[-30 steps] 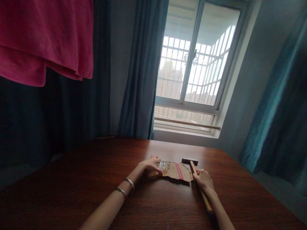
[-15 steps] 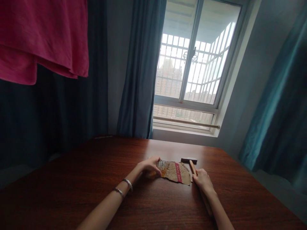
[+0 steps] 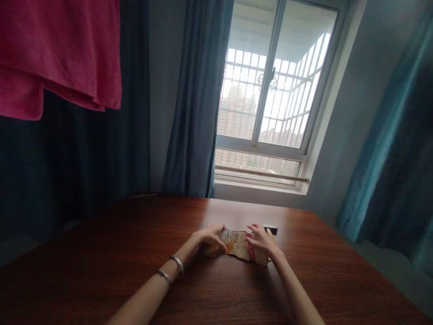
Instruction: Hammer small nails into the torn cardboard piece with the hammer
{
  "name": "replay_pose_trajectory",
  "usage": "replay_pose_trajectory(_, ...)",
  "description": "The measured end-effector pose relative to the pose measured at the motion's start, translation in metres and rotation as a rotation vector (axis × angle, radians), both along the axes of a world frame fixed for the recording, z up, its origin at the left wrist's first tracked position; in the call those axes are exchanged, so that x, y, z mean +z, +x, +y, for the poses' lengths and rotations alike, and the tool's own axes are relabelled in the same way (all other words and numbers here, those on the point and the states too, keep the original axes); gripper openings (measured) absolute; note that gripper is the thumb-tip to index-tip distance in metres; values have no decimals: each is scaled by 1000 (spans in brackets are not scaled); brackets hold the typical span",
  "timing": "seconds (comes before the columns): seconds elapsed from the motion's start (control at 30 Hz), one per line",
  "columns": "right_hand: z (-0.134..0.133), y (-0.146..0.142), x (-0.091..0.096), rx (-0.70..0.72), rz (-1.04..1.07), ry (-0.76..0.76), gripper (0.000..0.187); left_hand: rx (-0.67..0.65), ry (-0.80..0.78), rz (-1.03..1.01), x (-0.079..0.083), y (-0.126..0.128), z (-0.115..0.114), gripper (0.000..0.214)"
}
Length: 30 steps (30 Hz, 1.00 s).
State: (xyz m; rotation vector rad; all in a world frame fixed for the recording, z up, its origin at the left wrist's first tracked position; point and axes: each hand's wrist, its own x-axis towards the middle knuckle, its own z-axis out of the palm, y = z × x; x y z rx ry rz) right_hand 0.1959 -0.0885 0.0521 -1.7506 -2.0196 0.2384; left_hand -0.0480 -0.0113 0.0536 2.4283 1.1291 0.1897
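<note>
A tan, ragged-edged sheet [image 3: 237, 243] dotted with small holes lies on the brown wooden table [image 3: 101, 271]. A pink stripe crosses it, and several thin metal pins stand near its left end. My left hand [image 3: 211, 237], two bangles on its wrist, is curled on the sheet's left end, fingers closed on the edge. My right hand [image 3: 261, 240] lies on the sheet's right part over the stripe, fingers stretched out and apart. Just behind my right hand lies the dark head of a hammer [image 3: 271, 229]. My hand and forearm hide its wooden handle.
Beyond the table's far edge is a barred window [image 3: 270, 104] with blue curtains [image 3: 196, 104] on both sides. A pink cloth [image 3: 57, 49] hangs at the upper left. A dark curtain covers the left wall. The table's right edge runs diagonally at the right.
My right hand has let go of the hammer handle and moved left onto the sheet. My left hand stays on the sheet's left end. The view has shifted slightly.
</note>
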Motion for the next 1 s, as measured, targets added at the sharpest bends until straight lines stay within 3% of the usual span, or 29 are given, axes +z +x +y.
replay_pose_trajectory(0.1,21,-5,-9,95,14,-105,57,-8,9,10,1,0,-1,81)
replay_pose_trajectory(0.27,38,-4,-17,118,30,-165,51,-35,21,36,-1,0,5,84)
replay_pose_trajectory(0.6,29,-7,-7,113,-10,-133,40,-41,-4,33,-13,1,20,91)
replay_pose_trajectory(0.8,25,-10,0,123,-25,-102,38,-70,-47,-38,-11,1,17,89)
replay_pose_trajectory(1.0,29,-6,-11,125,31,-142,43,-121,-187,-175,-17,-3,20,85)
